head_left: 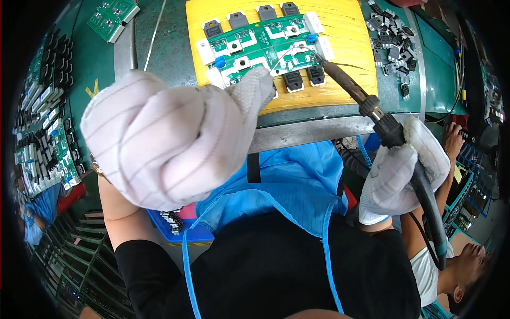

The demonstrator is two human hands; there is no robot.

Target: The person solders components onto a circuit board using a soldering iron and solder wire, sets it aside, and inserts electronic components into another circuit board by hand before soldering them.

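The circuit board (268, 53) lay flat on a yellow block (353, 32), which stood on the green workbench (172, 53) near its metal edge (313, 129). The board's long axis ran from left to right across the person's front, its right end a little farther off. It lay ahead of both hands: beyond and to the right of the left hand (170, 138), ahead and to the left of the right hand (398, 165). The left was much the nearer, its fingertips at the board's near side; the right was well apart from it, on the person's side of the bench edge.

Both hands wore pale gloves. The right was wrapped round a soldering iron (390, 133), which slanted up and left to the board's right half. The left had its fingers curled in and seemed to pinch a thin wire (287, 52), though the glove hid much of the grip.

Black parts (294, 81) stuck out along both long sides. The wire arched toward the iron's tip; whether they touched, I could not tell.
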